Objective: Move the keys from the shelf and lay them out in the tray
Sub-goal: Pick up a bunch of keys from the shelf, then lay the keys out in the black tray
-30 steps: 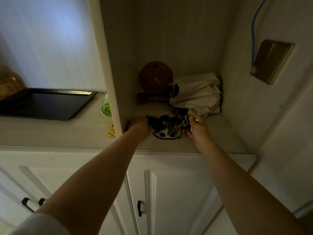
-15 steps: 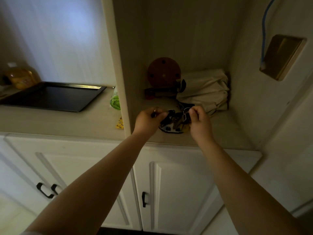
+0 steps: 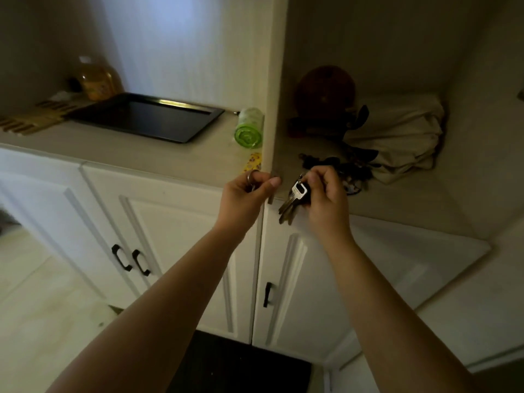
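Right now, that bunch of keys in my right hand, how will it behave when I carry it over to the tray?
The bunch of keys hangs loose below the right hand, its blades fanned downward, so it will probably swing and jingle. It looks like metal, likely dense for its size. Set on the black tray, it should splay flat rather than roll.

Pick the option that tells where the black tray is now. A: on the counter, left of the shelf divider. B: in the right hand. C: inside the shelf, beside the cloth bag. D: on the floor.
A: the black tray lies flat on the counter, left of the shelf divider.
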